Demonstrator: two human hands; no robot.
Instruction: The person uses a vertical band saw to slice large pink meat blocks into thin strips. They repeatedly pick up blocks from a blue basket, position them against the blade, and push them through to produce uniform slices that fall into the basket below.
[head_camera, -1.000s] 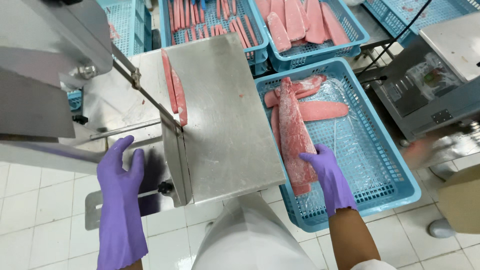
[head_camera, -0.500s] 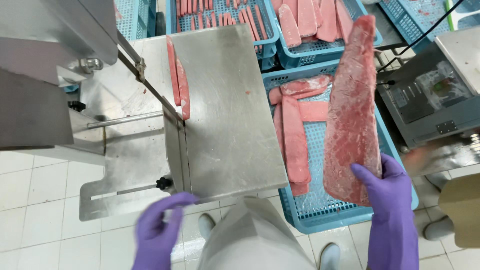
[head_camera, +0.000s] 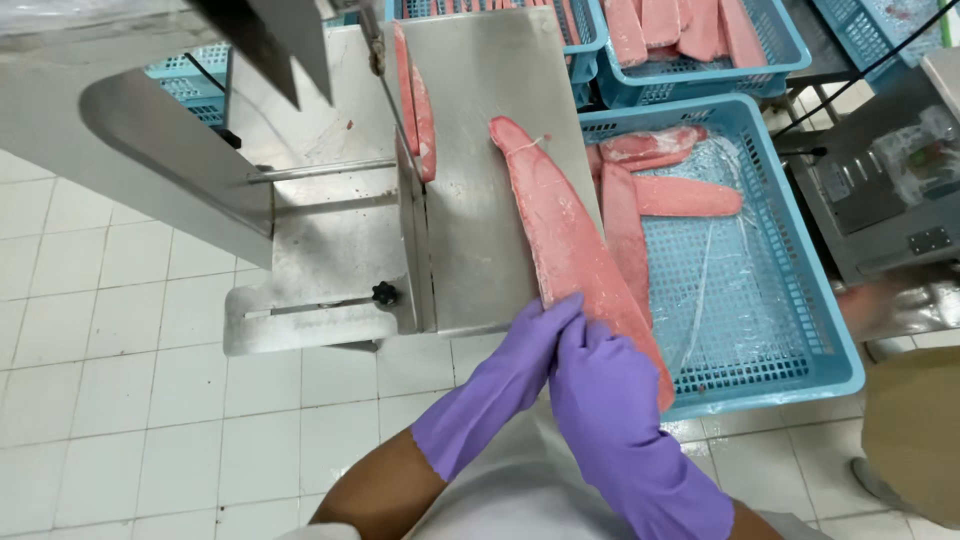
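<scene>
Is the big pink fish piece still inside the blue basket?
No, the long pink fish piece lies on the steel table, held at its near end by both gloved hands, beside the blue basket.

Fish-processing plant, cutting line. Evidence: stainless steel band-saw table (head_camera: 500, 120) w/ upright blade guard and steel housing, white tiled floor (head_camera: 120, 400), blue perforated plastic crates (head_camera: 790, 300) holding long pink fish loins (head_camera: 680, 195), more crates of same loins at top (head_camera: 690, 30). A big frozen-looking pink loin (head_camera: 570, 240) lies on the saw table. Worker wears purple rubber gloves and white apron, i.e. food-hygiene gear. Grey machine w/ cable stands at right.
</scene>
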